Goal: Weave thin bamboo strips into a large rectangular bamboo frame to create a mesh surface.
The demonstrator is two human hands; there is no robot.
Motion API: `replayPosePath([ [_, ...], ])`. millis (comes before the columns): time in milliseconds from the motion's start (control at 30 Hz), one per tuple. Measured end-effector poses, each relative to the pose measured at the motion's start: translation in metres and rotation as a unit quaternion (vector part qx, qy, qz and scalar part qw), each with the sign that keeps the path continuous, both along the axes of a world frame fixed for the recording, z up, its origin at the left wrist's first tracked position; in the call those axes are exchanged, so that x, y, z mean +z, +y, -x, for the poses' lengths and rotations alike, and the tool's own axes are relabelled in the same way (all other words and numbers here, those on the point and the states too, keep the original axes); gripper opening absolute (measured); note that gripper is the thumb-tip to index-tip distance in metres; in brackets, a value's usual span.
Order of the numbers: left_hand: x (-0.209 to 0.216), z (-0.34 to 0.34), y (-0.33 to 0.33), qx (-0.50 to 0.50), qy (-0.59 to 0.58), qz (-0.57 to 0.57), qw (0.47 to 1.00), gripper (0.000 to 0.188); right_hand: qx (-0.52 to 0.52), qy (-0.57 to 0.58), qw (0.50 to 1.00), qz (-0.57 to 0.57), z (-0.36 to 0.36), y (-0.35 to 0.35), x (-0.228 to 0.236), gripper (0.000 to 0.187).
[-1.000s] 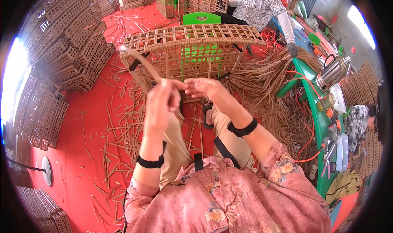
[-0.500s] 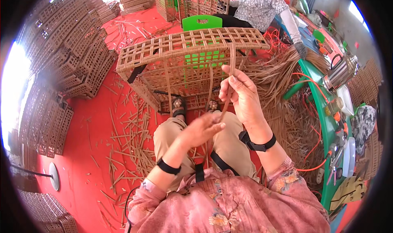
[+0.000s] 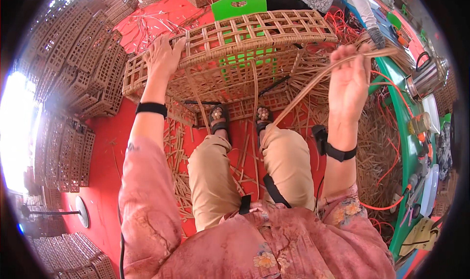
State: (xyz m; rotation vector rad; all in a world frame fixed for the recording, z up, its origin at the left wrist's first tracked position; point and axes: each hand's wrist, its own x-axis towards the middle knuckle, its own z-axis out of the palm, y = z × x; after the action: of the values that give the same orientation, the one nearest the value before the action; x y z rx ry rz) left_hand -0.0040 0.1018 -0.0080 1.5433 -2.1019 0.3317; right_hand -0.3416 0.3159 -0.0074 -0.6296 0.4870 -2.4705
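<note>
In front of my legs a wicker basket lies on its side, its open-weave wall on top and its open mouth toward me. My left hand rests on the upper left of that wall, fingers spread and curled over its far edge. Out to the right, my right hand is raised with the palm showing. Its fingers close round a flat brown rattan strip, which slants down toward my right knee; its other end extends past the fingers to the right. More loose strips hang from the basket's near edge.
Basket stacks stand on the left. Cut strip scraps litter the red floor. A green chair is behind the basket. On the right, a green bench bears tools and a metal kettle. A co-worker's gloved hand is nearby.
My left hand has moved from my lap to the basket's upper left. My right hand has swung out right with the strip. The basket appears wider and higher in view.
</note>
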Motion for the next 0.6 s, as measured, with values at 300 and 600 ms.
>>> replayPosePath([
  [300, -0.01, -0.006, 0.055, -0.007, 0.009, -0.022, 1.0, 0.065, 0.36, 0.322, 0.794, -0.368, -0.012, -0.025, -0.16, 0.023],
  [600, -0.024, -0.007, 0.202, -0.021, -0.023, 0.02, 0.999, 0.061, 0.343, 0.189, 0.904, -0.172, -0.038, -0.017, -0.203, 0.041],
])
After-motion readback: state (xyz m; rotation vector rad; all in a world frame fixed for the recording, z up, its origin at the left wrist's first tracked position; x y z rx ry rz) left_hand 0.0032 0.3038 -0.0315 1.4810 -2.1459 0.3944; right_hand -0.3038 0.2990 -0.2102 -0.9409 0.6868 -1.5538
